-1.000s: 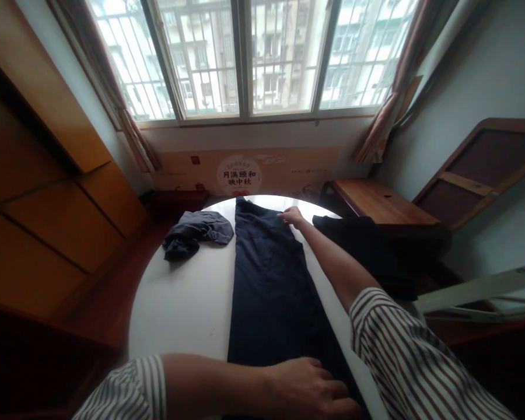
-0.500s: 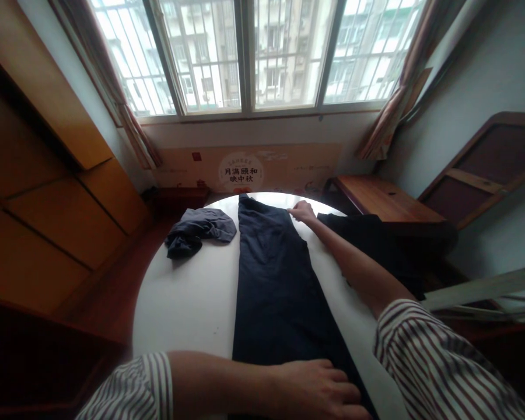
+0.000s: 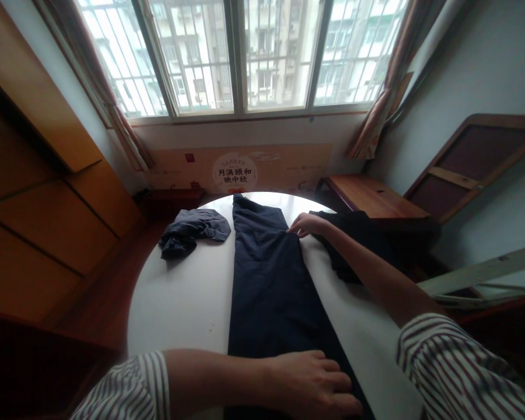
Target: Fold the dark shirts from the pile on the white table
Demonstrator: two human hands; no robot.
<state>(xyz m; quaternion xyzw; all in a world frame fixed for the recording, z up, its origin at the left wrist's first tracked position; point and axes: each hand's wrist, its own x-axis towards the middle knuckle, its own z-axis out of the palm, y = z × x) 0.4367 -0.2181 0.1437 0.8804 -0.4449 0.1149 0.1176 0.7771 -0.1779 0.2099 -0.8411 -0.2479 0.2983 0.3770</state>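
Note:
A pair of dark navy trousers [image 3: 266, 280] lies lengthwise across the white round table [image 3: 175, 309], its legs laid one over the other. My left hand [image 3: 312, 382] rests palm down on the lower part of the legs, fingers stretched out to the right. Farther up, my right hand [image 3: 305, 225] is at the right edge of the trousers below the waistband, thumb and fingers closed on the cloth there. A crumpled grey and dark garment [image 3: 196, 230] sits at the table's far left. Dark folded clothing [image 3: 354, 233] lies at the right, partly behind my right forearm.
Beyond the table stand a wooden bench [image 3: 371, 195] at the right and a barred window [image 3: 245, 58] with curtains. Wooden cabinets [image 3: 39, 233] line the left. A pale rail [image 3: 485, 271] and a leaning framed panel [image 3: 472, 163] are at the right.
My right hand has moved from the waistband corner down along the right edge of the trousers. My left hand stays flat on the legs. The view has shifted slightly.

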